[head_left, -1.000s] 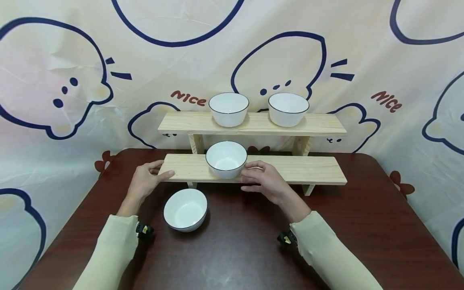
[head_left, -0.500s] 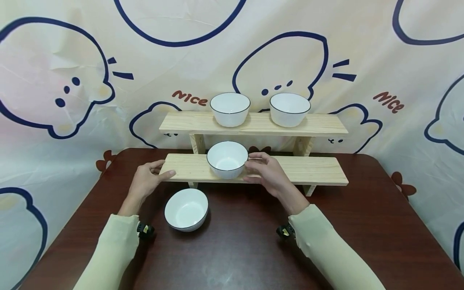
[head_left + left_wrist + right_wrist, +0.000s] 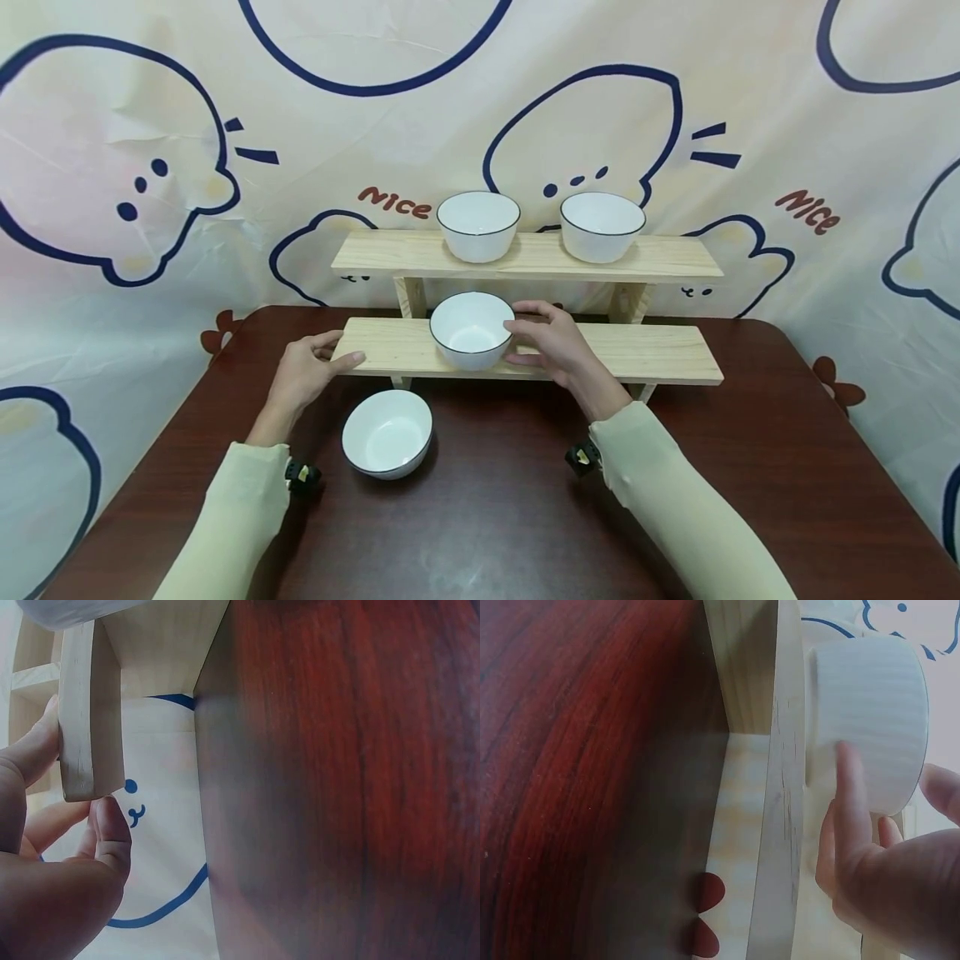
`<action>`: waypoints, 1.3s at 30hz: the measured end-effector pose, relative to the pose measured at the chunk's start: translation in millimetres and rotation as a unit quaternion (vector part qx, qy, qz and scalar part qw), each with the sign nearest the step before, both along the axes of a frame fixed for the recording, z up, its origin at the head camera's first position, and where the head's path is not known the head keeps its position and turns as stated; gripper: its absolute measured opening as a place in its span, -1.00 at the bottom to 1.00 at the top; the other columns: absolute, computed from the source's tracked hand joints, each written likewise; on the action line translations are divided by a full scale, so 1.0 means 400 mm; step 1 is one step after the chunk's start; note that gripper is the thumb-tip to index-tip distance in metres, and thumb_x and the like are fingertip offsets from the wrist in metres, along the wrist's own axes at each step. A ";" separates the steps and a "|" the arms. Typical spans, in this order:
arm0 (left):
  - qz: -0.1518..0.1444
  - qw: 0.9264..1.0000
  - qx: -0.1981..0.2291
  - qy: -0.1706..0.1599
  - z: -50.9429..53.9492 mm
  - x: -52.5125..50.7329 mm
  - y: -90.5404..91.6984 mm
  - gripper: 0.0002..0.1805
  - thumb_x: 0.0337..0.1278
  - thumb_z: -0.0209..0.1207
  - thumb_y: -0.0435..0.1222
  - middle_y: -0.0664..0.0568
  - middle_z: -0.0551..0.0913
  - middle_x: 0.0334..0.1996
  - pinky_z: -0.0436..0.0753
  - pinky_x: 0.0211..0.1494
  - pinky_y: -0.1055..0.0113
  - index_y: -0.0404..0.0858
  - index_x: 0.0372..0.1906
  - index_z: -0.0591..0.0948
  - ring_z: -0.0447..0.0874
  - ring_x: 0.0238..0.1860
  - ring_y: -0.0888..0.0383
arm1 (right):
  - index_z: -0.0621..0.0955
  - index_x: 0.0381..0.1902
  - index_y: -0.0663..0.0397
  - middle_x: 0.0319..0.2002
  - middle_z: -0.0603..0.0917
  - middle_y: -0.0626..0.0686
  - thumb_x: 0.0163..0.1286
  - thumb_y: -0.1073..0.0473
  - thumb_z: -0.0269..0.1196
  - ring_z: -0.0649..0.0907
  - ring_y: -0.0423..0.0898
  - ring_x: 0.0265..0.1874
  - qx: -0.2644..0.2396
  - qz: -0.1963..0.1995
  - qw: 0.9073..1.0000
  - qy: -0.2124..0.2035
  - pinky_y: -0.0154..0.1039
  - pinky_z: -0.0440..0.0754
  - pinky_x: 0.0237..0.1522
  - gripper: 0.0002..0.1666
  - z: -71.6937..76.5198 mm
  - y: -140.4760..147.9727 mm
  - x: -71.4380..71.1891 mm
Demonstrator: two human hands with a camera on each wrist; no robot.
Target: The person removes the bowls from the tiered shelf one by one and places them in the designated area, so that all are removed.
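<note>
A white bowl (image 3: 471, 329) with a dark rim stands on the lower board of a two-tier wooden shelf (image 3: 637, 350). Against its right side is my right hand (image 3: 553, 342), fingers spread and slightly bent. One digit overlaps the bowl's wall in the right wrist view, and another lies near its rim; firm contact cannot be told. My left hand (image 3: 303, 375) pinches the lower board's left end, thumb above and fingers beneath, as the left wrist view (image 3: 94, 720) of the board agrees. Another white bowl (image 3: 387, 433) sits on the table in front of the shelf.
On the upper board stand two more white bowls, one left (image 3: 478, 227) and one right (image 3: 603, 227). The shelf rests on a dark reddish-brown table (image 3: 480, 517). Behind it hangs a pale cloth (image 3: 405, 150) with cartoon drawings.
My right hand has shifted a little farther back along the bowl's right side, its fingers now closer to the rim. My left hand keeps its grip on the board. The bowls stay put.
</note>
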State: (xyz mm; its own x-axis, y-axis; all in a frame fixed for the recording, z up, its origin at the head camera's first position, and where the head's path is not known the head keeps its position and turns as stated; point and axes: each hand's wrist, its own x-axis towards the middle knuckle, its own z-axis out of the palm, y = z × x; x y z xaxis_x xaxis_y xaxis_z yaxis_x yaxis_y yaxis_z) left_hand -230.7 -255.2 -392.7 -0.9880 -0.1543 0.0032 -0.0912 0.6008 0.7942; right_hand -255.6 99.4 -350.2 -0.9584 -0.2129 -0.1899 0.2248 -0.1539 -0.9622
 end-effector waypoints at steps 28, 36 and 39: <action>-0.007 1.000 -0.009 0.007 0.001 -0.006 0.003 -0.24 0.25 0.39 -0.12 -0.38 0.60 0.07 0.55 -0.16 0.28 -0.43 0.42 0.42 0.57 -0.03 -0.15 | 0.44 0.37 0.30 0.25 0.45 0.28 0.34 0.45 0.20 0.62 0.16 0.09 0.027 0.011 1.000 -0.004 0.04 0.71 -0.23 -0.38 0.016 -0.010 -0.019; -0.009 1.000 -0.005 0.004 -0.003 -0.006 -0.003 -0.22 0.23 0.39 -0.07 -0.38 0.60 0.07 0.55 -0.18 0.29 -0.42 0.41 0.43 0.57 -0.05 -0.14 | 0.45 0.32 0.39 0.19 0.47 0.32 0.30 0.47 0.14 0.66 0.11 -0.03 0.058 0.010 0.998 0.007 -0.06 0.73 -0.30 -0.41 0.027 -0.011 -0.018; -0.008 1.000 -0.003 0.004 -0.005 -0.004 -0.003 -0.22 0.24 0.39 -0.08 -0.38 0.59 0.07 0.55 -0.19 0.30 -0.43 0.41 0.43 0.57 -0.04 -0.14 | 0.47 0.30 0.38 0.18 0.48 0.33 0.30 0.47 0.14 0.68 0.10 -0.06 0.073 0.015 0.997 0.010 -0.10 0.73 -0.35 -0.42 0.028 -0.006 -0.013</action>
State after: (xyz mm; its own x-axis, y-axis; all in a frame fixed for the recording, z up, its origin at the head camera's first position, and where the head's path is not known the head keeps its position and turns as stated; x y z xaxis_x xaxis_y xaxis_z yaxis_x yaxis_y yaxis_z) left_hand -232.4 -256.5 -394.8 -0.9904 -0.1376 0.0115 -0.0752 0.6073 0.7909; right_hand -260.9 96.9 -338.8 -0.9559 -0.2137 -0.2017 0.2074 -0.0047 -0.9782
